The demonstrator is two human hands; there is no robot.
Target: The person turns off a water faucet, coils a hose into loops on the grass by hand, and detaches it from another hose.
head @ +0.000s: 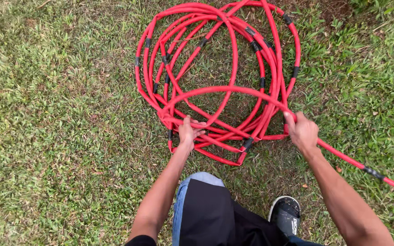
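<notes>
Grass (55,114) is spreading across the whole scene, and a red hose (215,86) is lying on it in a loose coil of many overlapping loops, filling the far middle of the view. Black bands (251,44) are wrapping the hose at several spots around the coil.

The left hand (189,131) is pressing down on the near left edge of the coil, its fingers curling closed over a bundle of strands there. The right hand (303,130) is gripping a single strand at the near right edge of the coil, fist closed tight around it. From that fist one length is arching up and over to the left, crossing above the coil toward the left hand, while the other length is running off to the near right across the grass, carrying another black band (373,173) on its way to the frame's edge.

Near the bottom, a knee in blue cloth under a black garment (206,205) is showing between the forearms, and a black shoe (285,214) is resting on the grass just right of it.
</notes>
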